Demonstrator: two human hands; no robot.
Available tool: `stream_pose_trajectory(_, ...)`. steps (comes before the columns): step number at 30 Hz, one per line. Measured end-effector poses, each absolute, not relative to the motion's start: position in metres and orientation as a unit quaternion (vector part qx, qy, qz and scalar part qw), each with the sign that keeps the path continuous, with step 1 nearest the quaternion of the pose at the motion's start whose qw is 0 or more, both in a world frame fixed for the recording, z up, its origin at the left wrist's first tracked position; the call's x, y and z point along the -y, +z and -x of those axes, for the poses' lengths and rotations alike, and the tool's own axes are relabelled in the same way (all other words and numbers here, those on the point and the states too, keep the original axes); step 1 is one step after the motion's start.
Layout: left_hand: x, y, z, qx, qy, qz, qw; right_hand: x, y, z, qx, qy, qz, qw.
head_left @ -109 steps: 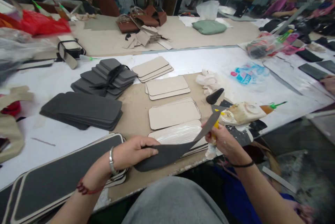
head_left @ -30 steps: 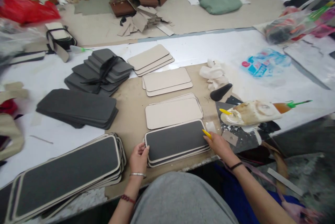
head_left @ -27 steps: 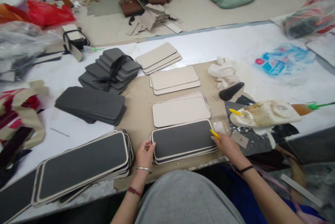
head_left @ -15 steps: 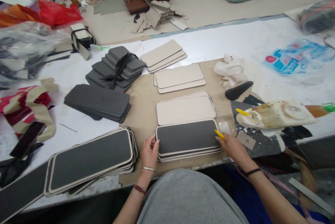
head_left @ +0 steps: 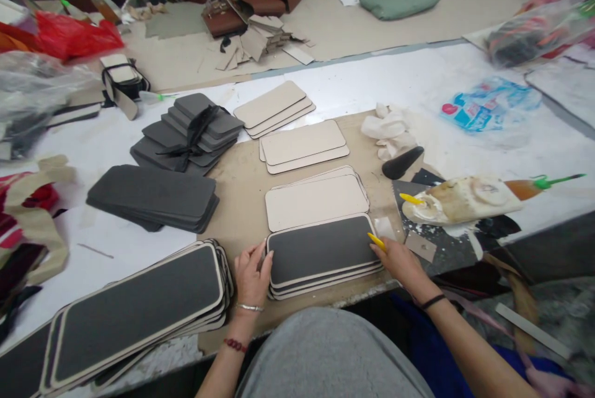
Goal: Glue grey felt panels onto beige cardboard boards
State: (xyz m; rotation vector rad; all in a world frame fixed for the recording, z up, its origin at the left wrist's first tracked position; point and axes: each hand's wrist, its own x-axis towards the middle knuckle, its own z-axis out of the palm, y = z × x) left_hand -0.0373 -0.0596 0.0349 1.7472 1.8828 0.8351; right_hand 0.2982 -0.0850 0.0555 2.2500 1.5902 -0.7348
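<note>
A dark grey pad lies centred on a beige board (head_left: 320, 255), the top one of a small stack at the near table edge. My left hand (head_left: 252, 271) rests against the stack's left end, fingers curled on its edge. At the right end my right hand (head_left: 397, 260) touches the corner while holding a small yellow tool (head_left: 375, 241). Behind lie bare beige boards (head_left: 316, 201). A stack of boards faced with grey pads (head_left: 134, 311) sits to my left.
Loose grey pads (head_left: 153, 196) and a tied bundle of them (head_left: 188, 131) lie at left. A glue bottle with a green nozzle (head_left: 469, 198), white rags (head_left: 390, 128) and a black tool (head_left: 402, 162) sit at right. Brown leather bags (head_left: 246, 7) are on the far table.
The grey pad I held bent in both hands now lies flat on the top board. Both hands have come down to the stack's ends; over the last second they barely moved.
</note>
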Motion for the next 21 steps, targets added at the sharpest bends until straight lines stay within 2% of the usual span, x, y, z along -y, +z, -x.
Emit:
stream_pose_trajectory(1,0.061,0.037,0.036,-0.674,0.302,-0.641,0.21,0.085,0.057,-0.297,-0.552,-0.255,-0.781,0.142)
stream_pose_trajectory(3,0.063,0.041,0.034,-0.67,0.312,-0.622,0.258,0.084,0.061,-0.296,-0.551,-0.257,-0.782,0.137)
stream_pose_trajectory(8,0.062,0.041,0.026,-0.668,0.329,-0.364,0.56,0.084,0.067,-0.292,-0.541,-0.256,-0.79,0.135)
stream_pose_trajectory(10,0.06,0.039,0.025,-0.658,0.307,-0.286,0.626,0.084,0.067,-0.293,-0.54,-0.257,-0.791,0.131)
stream_pose_trajectory(15,0.057,0.035,0.028,-0.672,0.275,-0.237,0.645,0.085,0.064,-0.3,-0.52,-0.28,-0.8,0.103)
stream_pose_trajectory(21,0.057,0.034,0.03,-0.686,0.26,-0.25,0.632,0.079,0.058,-0.312,-0.532,-0.271,-0.802,0.023)
